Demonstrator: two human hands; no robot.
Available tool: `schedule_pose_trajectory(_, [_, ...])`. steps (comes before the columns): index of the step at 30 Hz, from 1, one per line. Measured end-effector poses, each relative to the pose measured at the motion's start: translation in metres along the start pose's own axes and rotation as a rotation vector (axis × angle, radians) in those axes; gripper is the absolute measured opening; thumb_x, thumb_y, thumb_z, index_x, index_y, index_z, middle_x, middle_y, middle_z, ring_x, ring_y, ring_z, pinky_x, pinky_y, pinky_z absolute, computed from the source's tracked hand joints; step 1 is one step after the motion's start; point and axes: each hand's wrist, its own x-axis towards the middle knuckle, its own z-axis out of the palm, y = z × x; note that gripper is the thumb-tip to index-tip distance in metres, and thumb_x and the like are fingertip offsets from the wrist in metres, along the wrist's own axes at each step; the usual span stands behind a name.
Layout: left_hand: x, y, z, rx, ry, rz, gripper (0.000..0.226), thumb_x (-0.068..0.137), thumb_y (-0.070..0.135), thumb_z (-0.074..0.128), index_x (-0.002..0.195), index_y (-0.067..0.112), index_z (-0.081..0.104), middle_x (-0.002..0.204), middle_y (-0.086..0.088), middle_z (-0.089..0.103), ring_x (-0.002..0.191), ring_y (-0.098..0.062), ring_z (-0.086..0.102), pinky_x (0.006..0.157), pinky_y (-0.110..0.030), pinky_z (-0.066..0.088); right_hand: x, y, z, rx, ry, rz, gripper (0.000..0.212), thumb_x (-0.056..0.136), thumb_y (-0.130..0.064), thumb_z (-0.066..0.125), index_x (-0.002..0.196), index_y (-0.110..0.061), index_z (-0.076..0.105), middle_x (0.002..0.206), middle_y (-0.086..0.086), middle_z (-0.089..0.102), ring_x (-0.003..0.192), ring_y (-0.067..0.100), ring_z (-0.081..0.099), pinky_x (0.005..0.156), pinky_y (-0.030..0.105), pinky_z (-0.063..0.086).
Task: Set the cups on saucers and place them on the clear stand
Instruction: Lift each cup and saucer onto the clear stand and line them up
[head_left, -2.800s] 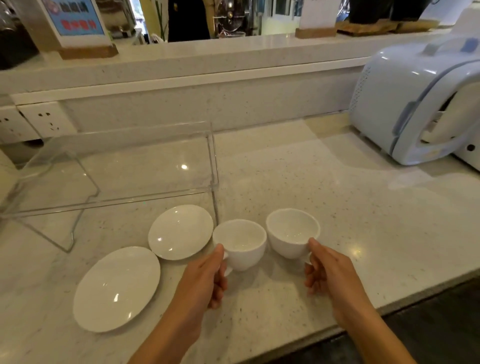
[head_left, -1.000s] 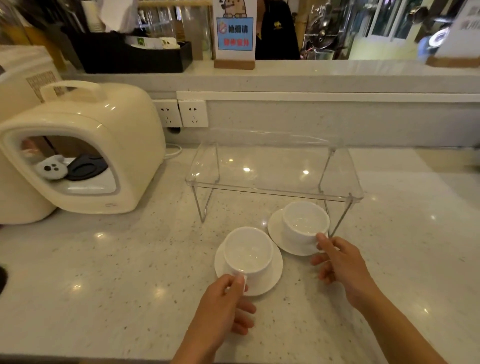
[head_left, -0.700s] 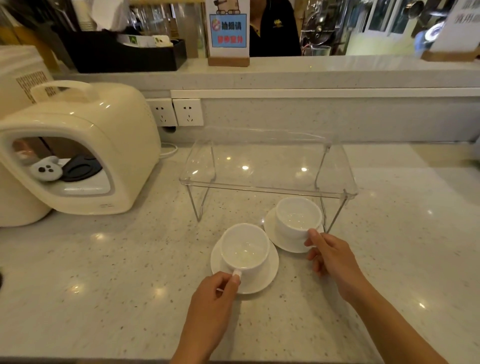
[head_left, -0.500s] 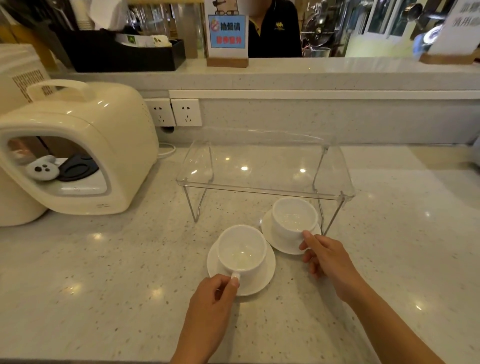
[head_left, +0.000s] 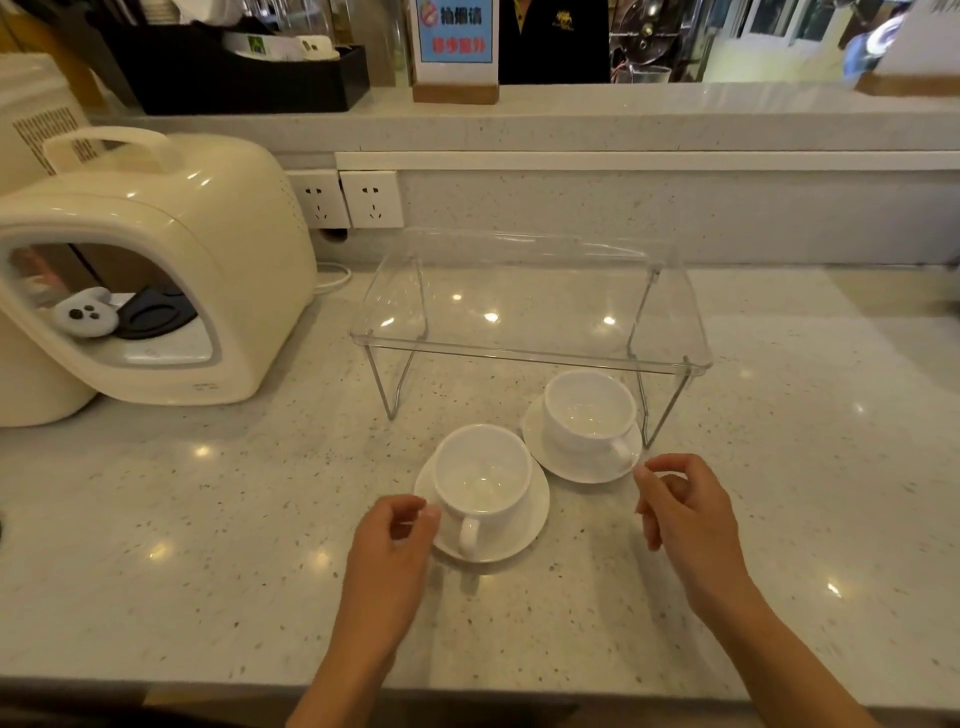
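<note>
Two white cups stand on white saucers on the counter, in front of the clear stand (head_left: 530, 312), whose top is bare. The near cup (head_left: 480, 480) sits on the near saucer (head_left: 519, 540) with its handle toward me. My left hand (head_left: 387, 540) is at this saucer's left rim, thumb and forefinger pinched on it. The far cup (head_left: 589, 413) sits on the far saucer (head_left: 576, 467), close to the stand's front right leg. My right hand (head_left: 685, 514) is just right of that saucer, fingers curled and apart, fingertips at the rim.
A cream appliance (head_left: 150, 270) with a handle fills the left of the counter. Wall sockets (head_left: 358, 200) and a raised ledge with a sign (head_left: 454, 47) and a black tray (head_left: 234, 73) lie behind the stand. The counter's front edge runs below my wrists.
Both hands have let go of the cup handles. The left has shifted to the near saucer's left rim, and the right has drawn back beside the far saucer's right edge.
</note>
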Motion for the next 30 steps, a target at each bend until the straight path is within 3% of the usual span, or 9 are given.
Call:
schedule_pose_trajectory(4, [0.012,0.006,-0.003,-0.080,-0.040,-0.140,0.050,0.084,0.046,0.053,0.127,0.023,0.042,0.121,0.005,0.046,0.112,-0.022,0.049,0.089,-0.036,0.043,-0.011,-0.001,0.014,0.067,-0.161,0.073,0.018,0.089,-0.028,0.057,0.078,-0.015,0.063,0.063,0.005,0.063,0.041,0.004,0.055,0.040,0.016,0.047])
schedule_pose_trajectory(8, [0.027,0.011,-0.002,-0.193,-0.103,-0.305,0.081,0.077,0.056,0.058,0.141,0.017,0.027,0.140,-0.010,0.046,0.118,-0.029,0.050,0.103,-0.048,0.040,-0.014,-0.003,0.036,0.076,-0.341,0.187,0.023,0.084,-0.046,0.057,0.086,-0.024,0.063,0.083,0.003,0.070,0.063,0.012,0.068,0.057,0.025,0.058])
schedule_pose_trajectory(11, [0.036,0.016,-0.001,-0.196,-0.129,-0.349,0.081,0.073,0.057,0.062,0.133,0.008,0.041,0.131,-0.014,0.054,0.108,-0.030,0.058,0.088,-0.047,0.054,-0.010,-0.008,0.048,0.059,-0.413,0.198,0.033,0.083,-0.054,0.052,0.095,-0.025,0.061,0.093,0.000,0.070,0.077,0.016,0.069,0.067,0.028,0.059])
schedule_pose_trajectory(14, [0.040,0.020,0.001,-0.209,-0.137,-0.367,0.059,0.075,0.048,0.066,0.113,0.004,0.058,0.114,-0.015,0.063,0.092,-0.030,0.064,0.060,-0.037,0.060,-0.006,-0.016,0.055,0.013,-0.455,0.224,0.043,0.084,-0.055,0.048,0.096,-0.017,0.063,0.093,0.005,0.070,0.074,0.018,0.068,0.060,0.024,0.056])
schedule_pose_trajectory(16, [0.041,0.021,-0.001,-0.229,-0.157,-0.375,0.049,0.074,0.043,0.069,0.104,0.006,0.062,0.107,-0.015,0.066,0.088,-0.031,0.065,0.052,-0.034,0.059,-0.003,-0.019,0.057,0.009,-0.478,0.244,0.047,0.085,-0.054,0.049,0.099,-0.012,0.065,0.092,0.008,0.071,0.071,0.018,0.066,0.057,0.022,0.055])
schedule_pose_trajectory(19, [0.036,0.018,-0.007,-0.269,-0.198,-0.389,0.043,0.072,0.039,0.072,0.099,0.007,0.064,0.099,-0.013,0.068,0.086,-0.030,0.066,0.048,-0.031,0.057,-0.004,-0.020,0.053,0.060,-0.504,0.259,0.039,0.085,-0.049,0.053,0.099,-0.014,0.066,0.084,0.001,0.073,0.066,0.012,0.069,0.051,0.018,0.053])
schedule_pose_trajectory(22, [0.018,0.013,-0.012,-0.286,-0.237,-0.396,0.038,0.071,0.040,0.072,0.093,0.009,0.065,0.091,-0.008,0.070,0.081,-0.027,0.068,0.049,-0.030,0.057,-0.012,-0.014,0.050,0.072,-0.494,0.248,0.036,0.084,-0.049,0.054,0.102,-0.020,0.066,0.093,-0.001,0.072,0.078,0.014,0.070,0.061,0.023,0.057])
schedule_pose_trajectory(30, [-0.022,0.029,-0.025,-0.283,-0.157,-0.236,0.072,0.047,0.055,0.071,0.106,0.015,0.059,0.097,-0.001,0.067,0.081,-0.017,0.068,0.048,-0.022,0.054,-0.039,-0.033,0.038,0.146,-0.373,0.117,0.033,0.076,-0.049,0.059,0.095,-0.023,0.067,0.087,-0.006,0.072,0.078,0.013,0.068,0.063,0.023,0.054])
